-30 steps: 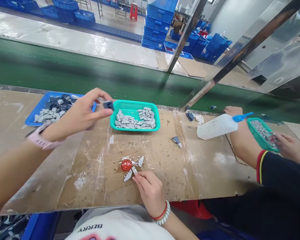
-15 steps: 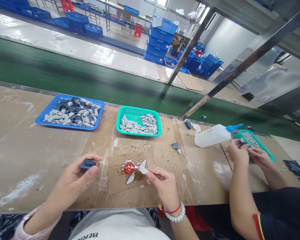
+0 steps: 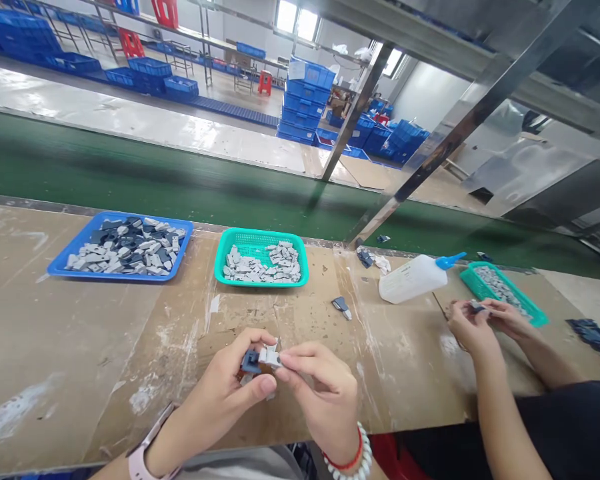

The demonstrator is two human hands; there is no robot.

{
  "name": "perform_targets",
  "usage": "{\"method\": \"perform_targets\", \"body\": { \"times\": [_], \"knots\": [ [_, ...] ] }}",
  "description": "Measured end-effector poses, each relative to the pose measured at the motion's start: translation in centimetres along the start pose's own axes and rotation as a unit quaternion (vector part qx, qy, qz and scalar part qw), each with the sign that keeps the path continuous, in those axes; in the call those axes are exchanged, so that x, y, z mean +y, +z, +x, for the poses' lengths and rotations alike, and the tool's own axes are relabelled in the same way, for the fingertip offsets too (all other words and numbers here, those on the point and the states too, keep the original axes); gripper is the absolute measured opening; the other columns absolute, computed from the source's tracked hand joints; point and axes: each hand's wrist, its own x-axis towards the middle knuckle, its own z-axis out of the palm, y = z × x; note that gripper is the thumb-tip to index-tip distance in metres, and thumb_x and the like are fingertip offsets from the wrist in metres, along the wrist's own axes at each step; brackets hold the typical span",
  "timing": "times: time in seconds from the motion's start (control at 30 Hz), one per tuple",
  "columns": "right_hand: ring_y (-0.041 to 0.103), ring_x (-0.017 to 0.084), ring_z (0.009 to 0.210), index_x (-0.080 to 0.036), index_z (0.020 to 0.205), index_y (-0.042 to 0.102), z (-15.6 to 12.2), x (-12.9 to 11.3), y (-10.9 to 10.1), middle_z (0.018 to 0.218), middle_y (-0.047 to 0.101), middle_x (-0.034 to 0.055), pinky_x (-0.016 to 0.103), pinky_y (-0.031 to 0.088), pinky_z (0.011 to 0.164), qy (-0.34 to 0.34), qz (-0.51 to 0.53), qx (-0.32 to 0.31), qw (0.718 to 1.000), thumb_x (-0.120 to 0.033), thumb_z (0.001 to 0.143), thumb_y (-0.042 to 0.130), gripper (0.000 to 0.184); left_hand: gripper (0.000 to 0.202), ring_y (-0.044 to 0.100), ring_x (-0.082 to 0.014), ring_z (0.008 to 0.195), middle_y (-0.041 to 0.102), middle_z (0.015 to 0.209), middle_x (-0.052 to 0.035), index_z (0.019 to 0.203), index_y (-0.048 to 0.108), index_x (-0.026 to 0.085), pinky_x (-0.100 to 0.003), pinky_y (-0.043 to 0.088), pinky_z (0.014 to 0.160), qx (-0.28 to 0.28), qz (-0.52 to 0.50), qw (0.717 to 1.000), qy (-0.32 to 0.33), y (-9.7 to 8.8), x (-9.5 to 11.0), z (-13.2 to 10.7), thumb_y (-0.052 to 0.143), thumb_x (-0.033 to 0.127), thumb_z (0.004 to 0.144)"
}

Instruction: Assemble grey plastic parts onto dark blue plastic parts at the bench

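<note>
My left hand [image 3: 230, 380] is closed around a small dark blue-grey plastic part [image 3: 251, 361], held between thumb and fingers. In a pinch, my right hand [image 3: 320, 387] holds a light grey plastic piece [image 3: 269, 357] by its right end. The two parts meet, or nearly meet, in front of me; whether they are joined I cannot tell. Below them, my hands mostly cover a red round cap and loose grey pieces on a cardboard sheet. A dark and grey part [image 3: 341, 307] lies on the table beyond my right hand.
Behind my hands stand a blue tray [image 3: 55, 267] of mixed grey and dark parts and a green basket [image 3: 220, 257] of grey pieces. A white bottle [image 3: 413, 279] with a blue nozzle leans to the right. Beside it, a co-worker's hands [image 3: 475, 327] handle a small part near another green basket [image 3: 535, 313].
My left hand has moved right with the dark part, and my right hand has lifted the grey piece from the red cap area. The parts are now together between my hands.
</note>
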Motion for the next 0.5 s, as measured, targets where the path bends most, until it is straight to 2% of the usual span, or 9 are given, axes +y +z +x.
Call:
{"method": "perform_targets", "body": {
  "times": [0.17, 0.23, 0.33, 0.43, 0.5],
  "knots": [
    [0.069, 0.017, 0.069, -0.052, 0.104, 0.066, -0.3, 0.5, 0.1, 0.085, 0.072, 0.0031, 0.03, 0.059, 0.056, -0.045, -0.029, -0.036, 0.998, -0.014, 0.082, 0.064, 0.044, 0.017, 0.057, -0.0144, 0.082, 0.059, 0.092, 0.0046, 0.108, 0.052, 0.033, -0.022, 0.044, 0.072, 0.03, 0.099, 0.993, 0.059, 0.7, 0.5, 0.1, 0.049, 0.038, 0.091],
    [0.068, 0.016, 0.066, -0.052, 0.109, 0.064, -1.0, 0.7, 0.2, 0.083, 0.072, 0.0032, 0.028, 0.058, 0.055, -0.061, -0.069, -0.067, 0.994, -0.013, 0.084, 0.06, 0.046, 0.016, 0.058, -0.014, 0.076, 0.06, 0.084, 0.005, 0.106, 0.051, 0.032, -0.023, 0.043, 0.07, 0.066, 0.123, 0.989, 0.05, 1.3, 0.5, 0.2, 0.043, 0.034, 0.093],
    [0.068, 0.015, 0.07, -0.05, 0.117, 0.059, -1.8, 0.7, 0.2, 0.084, 0.071, 0.0041, 0.028, 0.058, 0.059, -0.073, -0.12, -0.156, 0.978, -0.014, 0.088, 0.053, 0.047, 0.018, 0.052, -0.015, 0.058, 0.055, 0.065, 0.0055, 0.103, 0.052, 0.029, -0.026, 0.04, 0.058, 0.092, 0.107, 0.99, 0.019, 1.9, 0.0, 0.3, 0.039, 0.032, 0.091],
    [0.069, 0.016, 0.085, -0.047, 0.122, 0.057, -0.9, 0.3, -0.2, 0.098, 0.071, 0.0045, 0.028, 0.059, 0.072, -0.084, -0.108, -0.267, 0.954, -0.019, 0.09, 0.052, 0.042, 0.03, 0.053, -0.0181, 0.059, 0.054, 0.062, 0.0033, 0.111, 0.056, 0.029, -0.029, 0.041, 0.059, 0.103, 0.09, 0.99, -0.02, 0.4, -1.0, -0.9, 0.038, 0.037, 0.087],
    [0.068, 0.015, 0.09, -0.039, 0.116, 0.063, 1.2, 0.3, -0.5, 0.102, 0.07, 0.0045, 0.027, 0.058, 0.08, -0.087, -0.11, -0.283, 0.949, -0.025, 0.09, 0.055, 0.031, 0.04, 0.052, -0.0189, 0.057, 0.054, 0.06, 0.0025, 0.119, 0.055, 0.03, -0.03, 0.041, 0.056, 0.177, 0.087, 0.979, -0.049, -2.2, -1.5, -2.9, 0.037, 0.043, 0.086]
  ]
}}
